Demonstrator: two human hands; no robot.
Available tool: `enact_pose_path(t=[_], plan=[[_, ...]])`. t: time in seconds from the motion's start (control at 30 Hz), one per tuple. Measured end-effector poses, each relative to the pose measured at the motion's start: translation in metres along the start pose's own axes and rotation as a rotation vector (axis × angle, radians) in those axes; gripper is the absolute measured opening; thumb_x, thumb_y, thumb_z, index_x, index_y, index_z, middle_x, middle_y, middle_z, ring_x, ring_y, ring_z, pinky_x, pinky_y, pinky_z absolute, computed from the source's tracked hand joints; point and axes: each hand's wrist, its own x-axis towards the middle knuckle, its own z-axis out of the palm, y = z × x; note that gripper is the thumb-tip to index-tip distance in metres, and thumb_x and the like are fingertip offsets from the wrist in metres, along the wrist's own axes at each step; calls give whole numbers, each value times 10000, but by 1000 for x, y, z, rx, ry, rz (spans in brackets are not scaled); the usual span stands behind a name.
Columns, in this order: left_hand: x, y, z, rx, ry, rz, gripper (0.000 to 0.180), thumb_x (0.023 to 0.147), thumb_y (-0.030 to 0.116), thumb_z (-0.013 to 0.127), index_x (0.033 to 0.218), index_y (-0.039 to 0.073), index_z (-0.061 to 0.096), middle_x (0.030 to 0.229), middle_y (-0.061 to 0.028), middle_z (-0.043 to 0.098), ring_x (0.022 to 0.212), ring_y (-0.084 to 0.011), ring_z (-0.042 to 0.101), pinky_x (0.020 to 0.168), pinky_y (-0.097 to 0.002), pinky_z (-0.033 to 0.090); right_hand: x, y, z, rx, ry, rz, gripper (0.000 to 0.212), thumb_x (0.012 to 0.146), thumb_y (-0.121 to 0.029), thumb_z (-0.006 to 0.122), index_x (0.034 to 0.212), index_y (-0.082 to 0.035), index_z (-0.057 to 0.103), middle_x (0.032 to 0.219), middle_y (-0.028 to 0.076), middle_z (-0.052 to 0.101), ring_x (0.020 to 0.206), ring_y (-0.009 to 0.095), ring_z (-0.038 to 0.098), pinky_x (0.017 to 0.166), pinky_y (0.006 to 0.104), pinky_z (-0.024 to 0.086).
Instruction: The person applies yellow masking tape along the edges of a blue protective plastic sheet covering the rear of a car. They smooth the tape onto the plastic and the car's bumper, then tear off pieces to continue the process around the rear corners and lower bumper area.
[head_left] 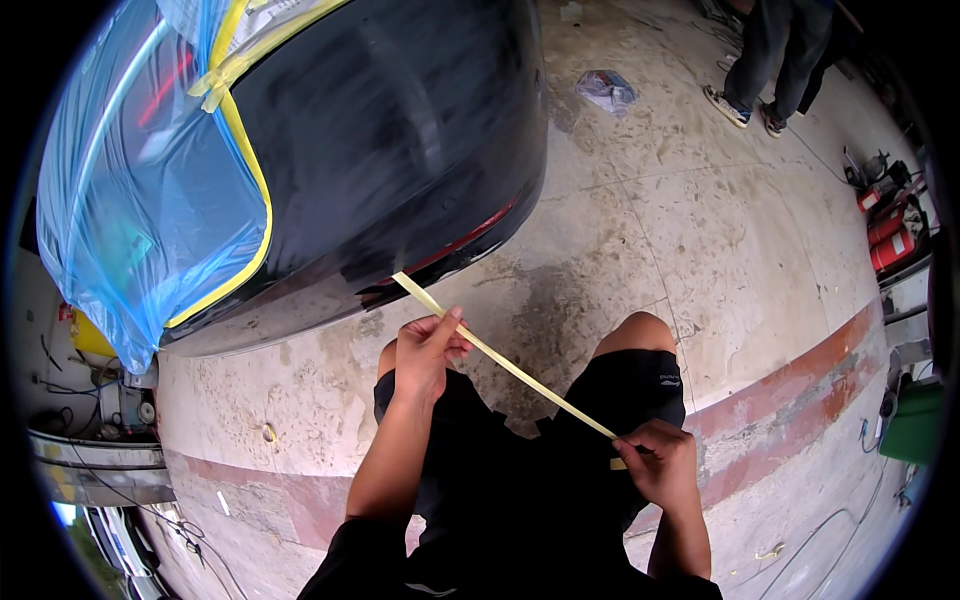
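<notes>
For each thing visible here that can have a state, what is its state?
Masking-tape strip, stretched straight.
Left hand, closed, pinching the strip.
Right hand, closed on the strip.
Black car bumper, dull and streaked.
Blue plastic sheet, wrinkled, taped along its edge.
Yellow edging tape, stuck along the sheet's border.
Plastic wrapping, crumpled.
Co-worker's legs, upright.

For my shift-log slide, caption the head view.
Left hand and right hand hold a pale yellow tape strip taut near a dark car bumper and blue plastic film.
</notes>
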Motion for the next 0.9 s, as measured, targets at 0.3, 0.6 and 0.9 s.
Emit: enact_pose_path(t=[0.3, 0.6, 0.9], plan=[[5, 0, -13, -414, -171, -287, 263, 981, 289, 685, 912, 37, 702, 825, -81, 738, 706, -203, 719, 672, -342, 588, 2, 1, 3, -7, 9, 11, 105, 761, -13, 813, 748, -18, 708, 705, 102, 684, 625, 265, 675, 552, 320, 511], [-2, 10, -3, -447, -162, -349, 361, 1010, 367, 619, 933, 23, 697, 872, -111, 736, 791, -254, 714, 791, -405, 575, 3, 3, 2, -29, 9, 20, 101, 765, -23, 815, 758, -20, 715, 711, 103, 686, 635, 273, 679, 562, 335, 527], [-14, 3, 5, -272, -130, -219, 172, 940, 135, 719, 1003, -25, 717, 893, -136, 750, 786, -220, 744, 746, -337, 615, 1, 4, 2, -12, 29, 49, 101, 758, -12, 812, 737, -21, 714, 705, 103, 688, 631, 255, 678, 561, 316, 507]])
